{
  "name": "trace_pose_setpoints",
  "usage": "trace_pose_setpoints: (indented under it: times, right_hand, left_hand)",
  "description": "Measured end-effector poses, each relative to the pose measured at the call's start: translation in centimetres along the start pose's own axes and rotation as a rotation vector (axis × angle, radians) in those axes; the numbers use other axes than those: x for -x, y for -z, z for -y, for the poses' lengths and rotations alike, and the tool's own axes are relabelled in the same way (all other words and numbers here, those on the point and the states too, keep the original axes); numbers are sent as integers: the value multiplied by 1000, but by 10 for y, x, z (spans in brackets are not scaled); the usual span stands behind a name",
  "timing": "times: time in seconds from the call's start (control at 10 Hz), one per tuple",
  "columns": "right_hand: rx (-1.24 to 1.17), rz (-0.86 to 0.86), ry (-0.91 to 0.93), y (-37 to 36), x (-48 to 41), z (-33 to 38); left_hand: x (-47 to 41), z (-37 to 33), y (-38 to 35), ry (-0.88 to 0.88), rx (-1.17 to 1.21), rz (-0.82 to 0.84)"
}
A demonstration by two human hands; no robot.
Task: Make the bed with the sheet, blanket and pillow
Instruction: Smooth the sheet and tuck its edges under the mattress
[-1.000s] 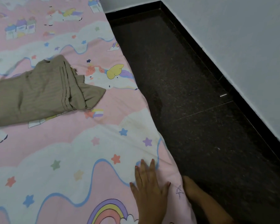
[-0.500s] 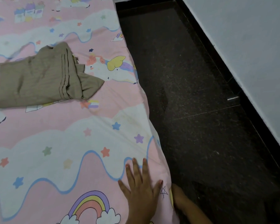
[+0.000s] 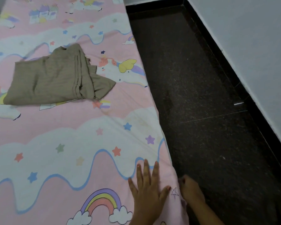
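A pink sheet printed with unicorns, rainbows and stars covers the bed. My left hand lies flat on it near the right edge, fingers straight and spread. My right hand is at the bed's side edge, its fingers curled against the hanging sheet edge; how it grips is partly hidden. A folded olive-brown blanket lies on the sheet at the upper left. No pillow is in view.
Dark speckled stone floor runs along the right side of the bed, bounded by a black skirting and a white wall. The bed's far end reaches the wall at the top.
The view shifted, so the blanket and bed sit further right and lower in frame. My left hand stays flat near the edge; my right hand has come further into view at the sheet's side.
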State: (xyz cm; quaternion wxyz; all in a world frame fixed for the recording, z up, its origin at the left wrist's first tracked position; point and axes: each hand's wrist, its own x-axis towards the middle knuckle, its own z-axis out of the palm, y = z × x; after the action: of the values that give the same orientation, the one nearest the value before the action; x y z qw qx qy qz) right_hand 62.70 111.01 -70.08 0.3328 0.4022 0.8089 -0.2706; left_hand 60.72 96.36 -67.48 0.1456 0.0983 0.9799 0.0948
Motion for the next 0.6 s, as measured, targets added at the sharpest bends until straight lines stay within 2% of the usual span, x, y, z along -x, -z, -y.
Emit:
trace_pose_setpoints:
  times: [0.1, 0.2, 0.3, 0.4, 0.5, 0.6]
  right_hand:
    - [-180, -336, 186, 11, 13, 33]
    - [-172, -634, 450, 2, 41, 77]
    - [74, -622, 651, -30, 71, 109]
    - [279, -496, 779, -87, 92, 119]
    - [346, -542, 755, -141, 114, 133]
    - [275, -548, 699, -193, 154, 167]
  left_hand:
    - [14, 33, 4, -97, -4, -14]
    - [33, 80, 12, -37, 108, 40]
    - [42, 134, 19, 39, 179, 7]
    - [61, 199, 22, 26, 118, -111]
    - [70, 271, 37, 73, 183, -186]
    - [82, 358, 56, 210, 224, -159]
